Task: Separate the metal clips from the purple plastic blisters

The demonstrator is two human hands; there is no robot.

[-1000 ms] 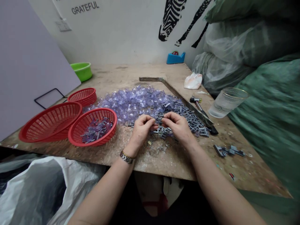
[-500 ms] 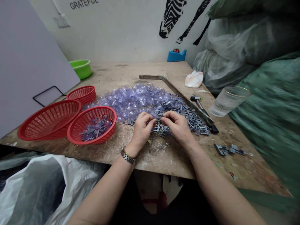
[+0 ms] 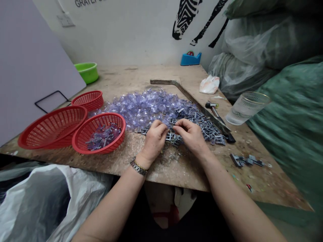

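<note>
My left hand (image 3: 155,139), with a watch (image 3: 138,166) on its wrist, is closed in a pinch over the near edge of the heap. My right hand (image 3: 191,136) pinches thumb to forefinger a short way to the right. Whatever either hand holds is too small or hidden to make out. Around and beyond the fingers lie small grey plastic parts (image 3: 213,132), spreading to the right. Behind them rises a pile of clear purplish plastic pieces (image 3: 141,106). A red basket (image 3: 118,146) left of my hands contains purplish and grey pieces together.
Two more red baskets (image 3: 37,145) (image 3: 87,100) and a green basin (image 3: 88,74) stand left. A bent metal bar (image 3: 188,95) borders the heap, with a hammer (image 3: 215,111) and glass (image 3: 246,109) beyond. Dark grey pieces (image 3: 246,160) lie right. Filled sacks (image 3: 290,107) flank the table (image 3: 126,74).
My left hand has turned slightly, its fingers drawn more tightly together. The right hand stays nearly in place, and the view has shifted a little.
</note>
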